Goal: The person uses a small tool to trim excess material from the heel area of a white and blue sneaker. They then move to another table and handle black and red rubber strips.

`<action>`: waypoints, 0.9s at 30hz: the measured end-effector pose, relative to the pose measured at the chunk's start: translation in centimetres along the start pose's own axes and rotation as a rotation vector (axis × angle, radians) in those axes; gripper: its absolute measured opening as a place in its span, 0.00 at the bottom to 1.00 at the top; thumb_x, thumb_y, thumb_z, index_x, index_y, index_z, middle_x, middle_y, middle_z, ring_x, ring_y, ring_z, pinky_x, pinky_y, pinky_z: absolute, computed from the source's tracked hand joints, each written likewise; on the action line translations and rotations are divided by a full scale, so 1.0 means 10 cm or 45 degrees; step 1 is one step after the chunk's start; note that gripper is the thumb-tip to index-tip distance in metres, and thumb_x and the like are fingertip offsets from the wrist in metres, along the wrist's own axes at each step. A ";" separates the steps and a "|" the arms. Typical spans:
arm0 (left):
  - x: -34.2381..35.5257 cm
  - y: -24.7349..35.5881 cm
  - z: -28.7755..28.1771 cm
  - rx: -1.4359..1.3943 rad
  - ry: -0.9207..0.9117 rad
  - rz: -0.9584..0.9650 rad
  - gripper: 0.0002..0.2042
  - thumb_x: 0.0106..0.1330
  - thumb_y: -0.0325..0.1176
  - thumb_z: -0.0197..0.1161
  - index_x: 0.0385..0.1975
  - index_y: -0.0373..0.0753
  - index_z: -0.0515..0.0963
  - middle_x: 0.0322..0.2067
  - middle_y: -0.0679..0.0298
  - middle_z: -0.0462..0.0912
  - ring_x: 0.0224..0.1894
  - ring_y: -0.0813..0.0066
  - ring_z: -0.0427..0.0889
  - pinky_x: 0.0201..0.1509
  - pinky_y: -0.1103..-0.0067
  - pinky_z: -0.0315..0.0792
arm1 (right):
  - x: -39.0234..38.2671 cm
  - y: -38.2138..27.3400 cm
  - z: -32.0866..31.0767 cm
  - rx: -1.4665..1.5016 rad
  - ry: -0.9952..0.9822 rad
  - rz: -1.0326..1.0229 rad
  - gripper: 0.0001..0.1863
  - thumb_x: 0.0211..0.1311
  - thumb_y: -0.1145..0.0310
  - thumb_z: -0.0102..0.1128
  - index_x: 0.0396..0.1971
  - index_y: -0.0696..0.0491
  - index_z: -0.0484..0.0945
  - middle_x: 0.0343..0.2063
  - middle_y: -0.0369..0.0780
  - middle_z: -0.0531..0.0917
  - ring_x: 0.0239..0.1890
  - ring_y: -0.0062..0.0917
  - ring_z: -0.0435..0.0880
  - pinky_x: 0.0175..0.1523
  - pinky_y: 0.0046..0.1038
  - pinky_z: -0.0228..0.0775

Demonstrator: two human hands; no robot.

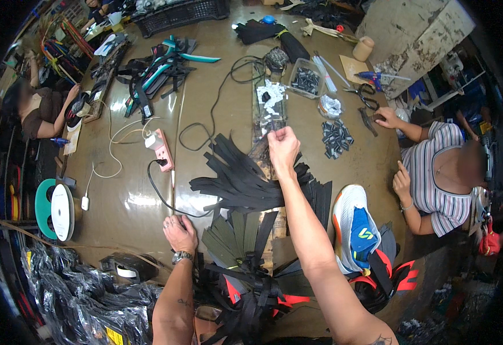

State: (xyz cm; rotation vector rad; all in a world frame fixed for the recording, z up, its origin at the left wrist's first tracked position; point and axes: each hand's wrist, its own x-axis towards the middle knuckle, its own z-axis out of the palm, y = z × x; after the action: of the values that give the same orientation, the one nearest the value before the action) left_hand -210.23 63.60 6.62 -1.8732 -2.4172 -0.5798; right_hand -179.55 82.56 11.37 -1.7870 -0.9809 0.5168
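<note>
My right hand reaches over the bundle of black webbing strips, its fingers pinched together at the near end of a narrow board. What lies between the fingertips is too small to make out. White tags or pieces are scattered on that board just beyond the hand. My left hand rests on the tabletop, holding nothing, fingers lightly bent and a little apart, close to a black cable. Olive-grey strips fan out between my forearms.
A blue-white shoe stands right of my right forearm. Small black buckles lie in a pile near a clear tub, scissors and a glue gun. Left are a pink power strip and a white reel. A co-worker sits right.
</note>
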 end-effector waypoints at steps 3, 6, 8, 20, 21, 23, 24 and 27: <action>0.00 0.00 0.01 0.004 0.001 -0.006 0.10 0.68 0.35 0.57 0.27 0.36 0.71 0.32 0.52 0.74 0.41 0.51 0.74 0.46 0.62 0.67 | 0.00 -0.01 0.00 -0.010 -0.001 0.000 0.11 0.56 0.66 0.65 0.27 0.60 0.79 0.23 0.50 0.85 0.28 0.43 0.86 0.38 0.40 0.76; 0.00 0.00 0.01 0.016 0.009 -0.002 0.10 0.68 0.35 0.57 0.27 0.36 0.71 0.32 0.52 0.74 0.41 0.51 0.74 0.45 0.62 0.67 | 0.00 -0.01 0.00 0.006 -0.009 0.007 0.11 0.56 0.66 0.65 0.27 0.60 0.79 0.23 0.50 0.85 0.28 0.42 0.86 0.38 0.39 0.76; 0.00 0.01 0.01 0.020 0.008 -0.001 0.10 0.68 0.35 0.57 0.27 0.36 0.71 0.32 0.53 0.74 0.41 0.52 0.74 0.45 0.62 0.67 | 0.00 -0.01 0.00 0.008 -0.004 -0.013 0.11 0.56 0.66 0.65 0.27 0.60 0.79 0.22 0.50 0.85 0.28 0.42 0.86 0.38 0.39 0.76; -0.01 -0.01 0.02 -0.001 -0.001 -0.013 0.09 0.67 0.34 0.58 0.28 0.36 0.72 0.32 0.52 0.74 0.40 0.51 0.75 0.45 0.62 0.67 | 0.01 0.02 0.01 0.001 0.032 -0.053 0.11 0.56 0.67 0.65 0.26 0.61 0.79 0.23 0.51 0.85 0.28 0.44 0.86 0.37 0.39 0.76; -0.01 -0.01 0.01 0.003 0.000 -0.009 0.09 0.67 0.34 0.58 0.28 0.36 0.72 0.32 0.52 0.74 0.40 0.51 0.75 0.45 0.62 0.67 | 0.01 0.02 0.01 0.001 0.025 -0.035 0.11 0.56 0.67 0.65 0.27 0.61 0.79 0.23 0.51 0.85 0.28 0.44 0.86 0.37 0.39 0.76; -0.01 -0.02 0.01 0.003 -0.007 -0.011 0.09 0.67 0.34 0.58 0.28 0.36 0.72 0.32 0.52 0.74 0.40 0.51 0.75 0.45 0.62 0.67 | 0.00 0.01 0.02 -0.004 0.029 -0.056 0.11 0.56 0.67 0.65 0.27 0.61 0.79 0.22 0.51 0.85 0.28 0.44 0.86 0.37 0.39 0.76; -0.01 -0.02 0.01 0.000 -0.013 -0.017 0.09 0.67 0.34 0.58 0.28 0.36 0.72 0.32 0.52 0.74 0.40 0.51 0.75 0.45 0.62 0.67 | 0.00 0.01 0.02 -0.006 0.023 -0.035 0.11 0.56 0.67 0.65 0.27 0.61 0.79 0.22 0.51 0.85 0.28 0.44 0.86 0.37 0.39 0.76; -0.01 -0.02 0.02 -0.009 -0.005 -0.008 0.09 0.67 0.34 0.58 0.28 0.36 0.72 0.33 0.52 0.74 0.40 0.51 0.75 0.45 0.62 0.67 | 0.00 0.01 0.01 0.007 0.024 -0.040 0.11 0.56 0.67 0.65 0.27 0.61 0.79 0.22 0.50 0.85 0.28 0.43 0.86 0.37 0.39 0.76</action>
State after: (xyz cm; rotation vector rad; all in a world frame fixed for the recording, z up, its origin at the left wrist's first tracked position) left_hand -210.38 63.54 6.38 -1.8725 -2.4274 -0.5860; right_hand -179.62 82.58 11.23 -1.7653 -0.9919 0.4815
